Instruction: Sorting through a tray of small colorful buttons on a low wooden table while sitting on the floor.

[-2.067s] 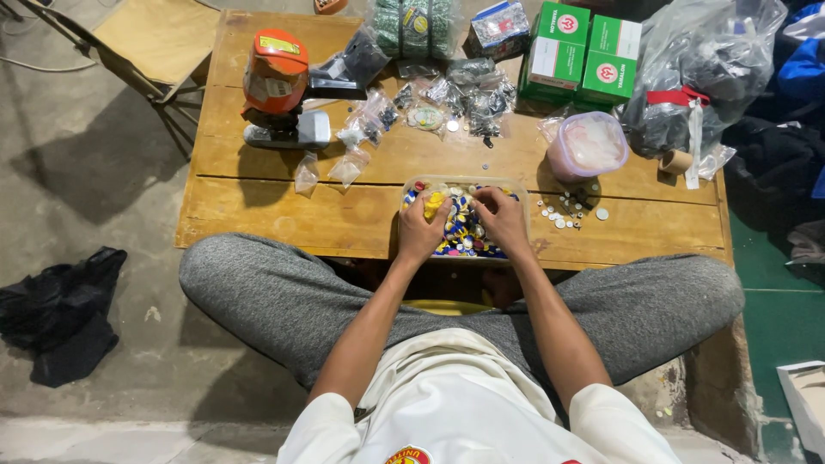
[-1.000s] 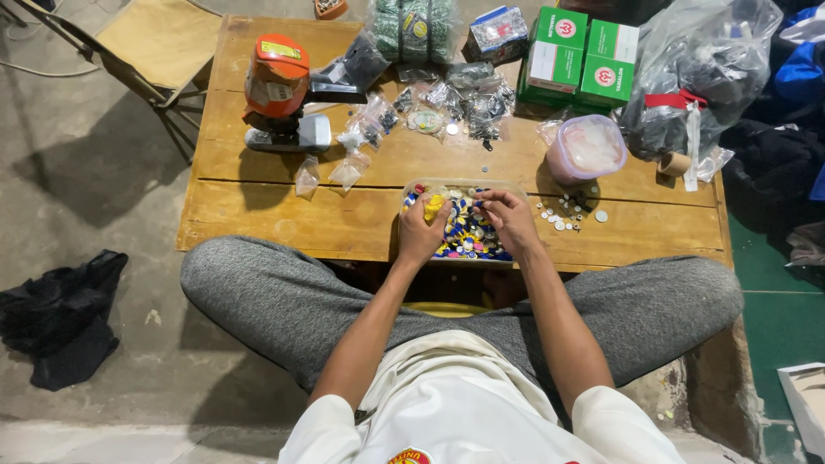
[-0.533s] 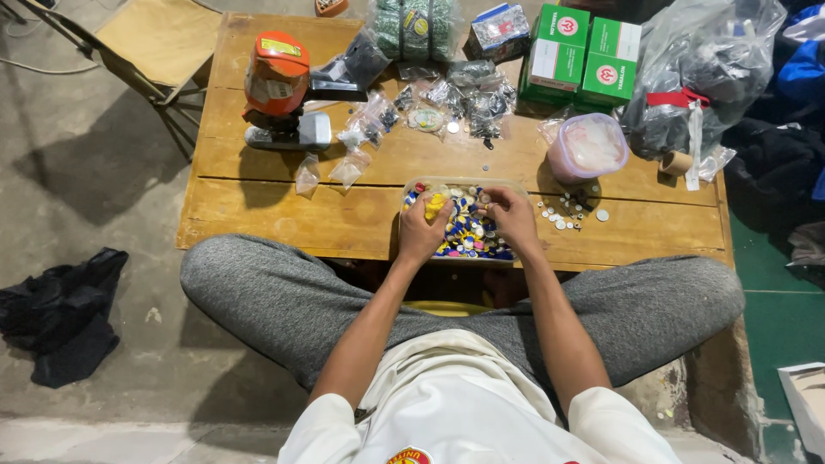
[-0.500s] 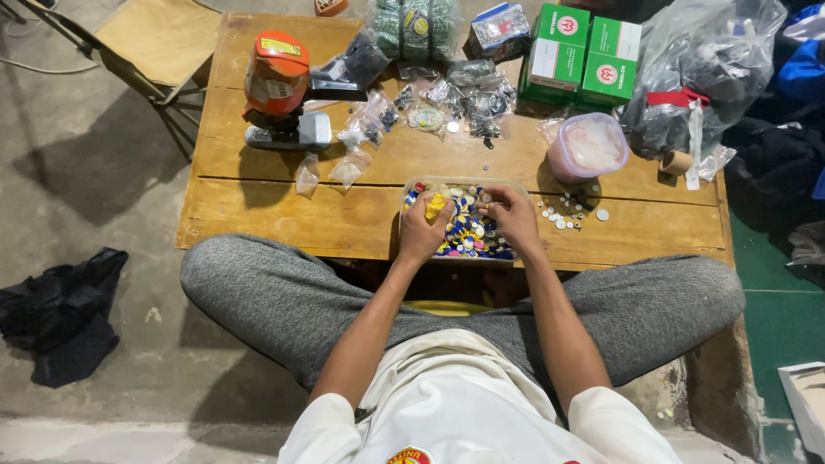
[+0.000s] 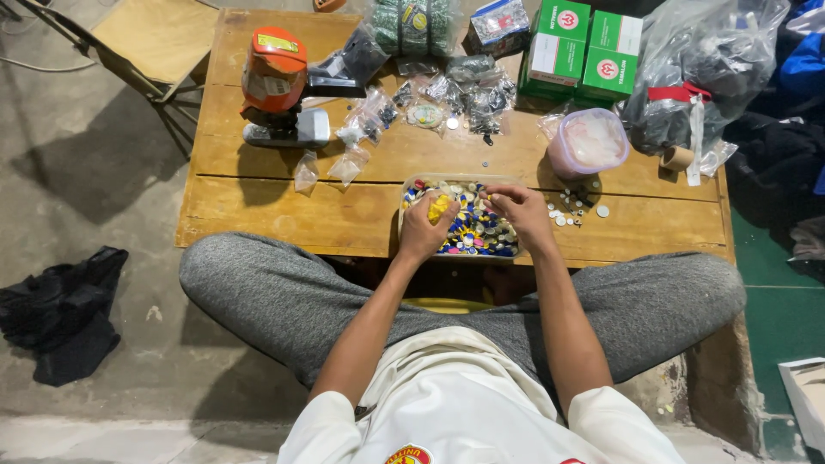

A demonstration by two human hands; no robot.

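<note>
A person sits cross-legged at a low wooden counter (image 5: 284, 215). Both hands reach into a clear tray (image 5: 411, 191) of small coloured caps (image 5: 471, 239) at the counter's near edge. The left hand (image 5: 424, 229) curls around a yellow piece (image 5: 439, 207); the right hand (image 5: 521, 215) pinches something too small to identify. The caps look light, hard and slippery, best pinched at their rims.

Bare planks lie open on the near-left of the wooden tabletop (image 5: 258, 206), giving a hand easy passage there. Further back, the orange-topped machine (image 5: 275, 86) and scattered small clear plastic bags (image 5: 361, 137) crowd the way. To the right, a pink lidded plastic tub (image 5: 589, 142), loose small discs (image 5: 574, 206) and green cardboard boxes (image 5: 584, 51) block the far corner.
</note>
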